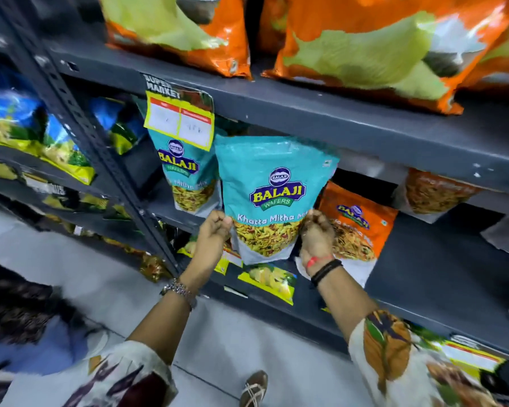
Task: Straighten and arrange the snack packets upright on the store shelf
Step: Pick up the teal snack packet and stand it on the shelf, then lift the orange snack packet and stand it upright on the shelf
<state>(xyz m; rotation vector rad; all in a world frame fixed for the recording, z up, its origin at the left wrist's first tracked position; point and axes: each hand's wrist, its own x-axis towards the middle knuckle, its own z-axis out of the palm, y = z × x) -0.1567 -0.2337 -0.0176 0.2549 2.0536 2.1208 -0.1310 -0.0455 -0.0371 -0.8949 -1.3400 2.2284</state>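
You are holding the teal packet (272, 195) by its two side edges, low down: your left hand (213, 235) pinches the left edge and your right hand (316, 235) pinches the right, both sets of fingers closed on the film. The packet is upright, face toward you, at the front of the middle shelf (441, 259), its top reaching the underside of the shelf above. Whether its bottom edge rests on the shelf or hangs just in front of the lip, I cannot tell.

The likely trouble comes from that low grip. The top half is free, so it may flop forward or snag under the upper shelf as you push it back. If it goes in crooked, it could nudge the second teal packet (185, 177) just to its left, or lean onto the orange packet (357, 227), which stands right beside your right hand. Let go before the base sits flat, and it may tip off the edge toward the floor.

The packet itself is glossy and puffed with air, teal above, with a picture of yellow snack mix and a pale band at the bottom. The film looks slippery and slightly creased near the top corner.
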